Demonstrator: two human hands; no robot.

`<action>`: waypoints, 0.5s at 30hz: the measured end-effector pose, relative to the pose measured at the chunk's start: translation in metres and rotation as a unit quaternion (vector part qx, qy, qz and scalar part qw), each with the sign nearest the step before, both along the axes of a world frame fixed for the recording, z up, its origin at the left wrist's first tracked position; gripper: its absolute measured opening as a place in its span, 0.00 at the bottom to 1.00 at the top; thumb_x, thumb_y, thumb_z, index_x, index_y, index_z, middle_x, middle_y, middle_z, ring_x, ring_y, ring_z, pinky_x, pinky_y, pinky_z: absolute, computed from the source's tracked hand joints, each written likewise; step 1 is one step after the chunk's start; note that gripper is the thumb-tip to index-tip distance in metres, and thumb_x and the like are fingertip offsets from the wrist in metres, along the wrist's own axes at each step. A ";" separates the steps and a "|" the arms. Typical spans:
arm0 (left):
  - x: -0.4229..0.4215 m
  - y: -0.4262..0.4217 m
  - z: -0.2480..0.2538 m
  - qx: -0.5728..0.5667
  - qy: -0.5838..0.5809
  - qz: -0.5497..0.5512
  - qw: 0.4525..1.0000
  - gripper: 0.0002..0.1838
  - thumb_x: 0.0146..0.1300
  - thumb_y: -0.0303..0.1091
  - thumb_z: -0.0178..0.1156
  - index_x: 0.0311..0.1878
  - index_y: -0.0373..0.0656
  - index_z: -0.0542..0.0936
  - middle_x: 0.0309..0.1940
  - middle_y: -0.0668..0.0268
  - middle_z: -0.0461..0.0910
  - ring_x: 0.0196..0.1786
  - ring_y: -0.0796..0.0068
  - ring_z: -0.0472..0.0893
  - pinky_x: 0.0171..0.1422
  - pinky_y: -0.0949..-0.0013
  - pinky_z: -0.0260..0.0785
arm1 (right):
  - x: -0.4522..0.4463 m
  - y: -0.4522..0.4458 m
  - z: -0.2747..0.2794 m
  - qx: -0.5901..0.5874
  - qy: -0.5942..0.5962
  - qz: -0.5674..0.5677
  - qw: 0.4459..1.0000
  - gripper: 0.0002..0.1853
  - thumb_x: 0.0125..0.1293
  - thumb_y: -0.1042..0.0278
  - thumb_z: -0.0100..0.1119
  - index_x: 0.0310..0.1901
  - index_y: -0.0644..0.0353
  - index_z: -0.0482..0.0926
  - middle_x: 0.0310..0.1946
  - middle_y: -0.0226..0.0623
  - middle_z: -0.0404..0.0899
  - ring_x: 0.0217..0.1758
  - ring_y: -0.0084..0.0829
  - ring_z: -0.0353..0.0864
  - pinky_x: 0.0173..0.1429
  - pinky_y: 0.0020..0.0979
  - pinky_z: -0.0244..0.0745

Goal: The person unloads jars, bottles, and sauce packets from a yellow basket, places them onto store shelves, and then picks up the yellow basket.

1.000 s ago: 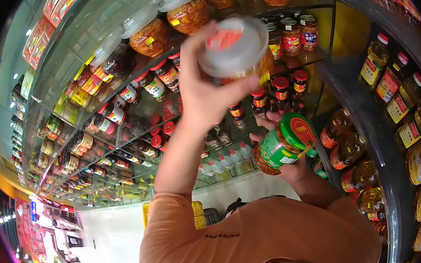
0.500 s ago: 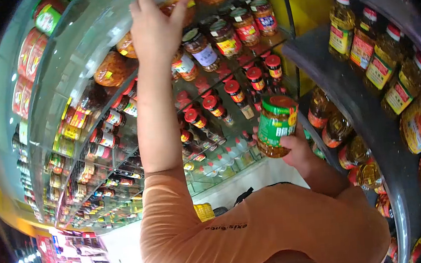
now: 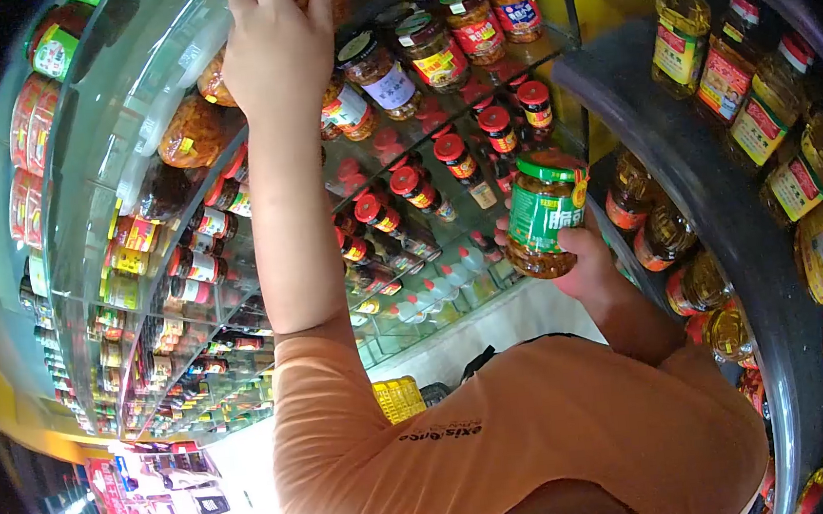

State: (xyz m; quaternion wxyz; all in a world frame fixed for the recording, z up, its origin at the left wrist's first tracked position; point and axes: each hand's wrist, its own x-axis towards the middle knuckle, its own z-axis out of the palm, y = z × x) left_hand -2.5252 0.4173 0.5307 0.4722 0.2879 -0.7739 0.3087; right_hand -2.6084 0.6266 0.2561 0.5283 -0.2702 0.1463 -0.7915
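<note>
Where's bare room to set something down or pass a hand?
Set-down: dark ledge between upper red-capped bottles and lower bottles; slope unclear. Hand: gap between green-lidded jar and orange shirt looks open. Crowded: shelved jars by left hand.

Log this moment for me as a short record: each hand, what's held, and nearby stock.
Left hand: left hand raised at the rounded jars; contact unclear
Right hand: right hand gripping a green-labelled jar
Held jar lid: green lid, on
Beyond held jar: red-capped bottles
Picture's right side: bottles of yellowish liquid
Low behind: yellow basket, partly hidden
</note>
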 end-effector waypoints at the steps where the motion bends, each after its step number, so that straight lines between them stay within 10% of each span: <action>1: 0.001 -0.001 0.001 0.009 -0.012 -0.001 1.000 0.34 0.70 0.47 0.63 0.74 0.45 0.66 0.71 0.44 0.69 0.53 0.41 0.83 0.51 0.49 0.80 | 0.000 -0.002 -0.001 0.005 -0.004 0.004 1.000 0.45 0.54 0.60 0.67 0.74 0.63 0.63 0.63 0.47 0.77 0.63 0.49 0.81 0.68 0.57 0.78; 11: 0.011 -0.014 0.000 -0.011 -0.081 -0.013 0.997 0.31 0.73 0.37 0.60 0.76 0.45 0.64 0.79 0.33 0.49 0.52 0.37 0.84 0.47 0.51 0.83 | 0.010 -0.014 -0.002 0.014 -0.011 0.014 1.000 0.42 0.56 0.59 0.66 0.72 0.64 0.65 0.63 0.50 0.77 0.63 0.52 0.81 0.66 0.58 0.79; 13: 0.014 -0.011 -0.004 -0.068 -0.071 -0.025 0.995 0.31 0.72 0.37 0.62 0.75 0.44 0.66 0.75 0.38 0.61 0.51 0.45 0.85 0.44 0.56 0.83 | 0.012 -0.015 -0.002 0.006 -0.012 0.019 1.000 0.43 0.55 0.57 0.68 0.72 0.65 0.65 0.63 0.50 0.77 0.62 0.52 0.82 0.66 0.58 0.79; 15: 0.015 -0.005 -0.022 0.011 -0.059 -0.001 0.998 0.35 0.61 0.36 0.72 0.71 0.43 0.71 0.70 0.43 0.70 0.62 0.49 0.81 0.64 0.53 0.77 | 0.015 -0.017 -0.005 0.009 -0.006 0.016 1.000 0.44 0.54 0.56 0.70 0.71 0.65 0.66 0.63 0.49 0.77 0.62 0.51 0.82 0.66 0.57 0.79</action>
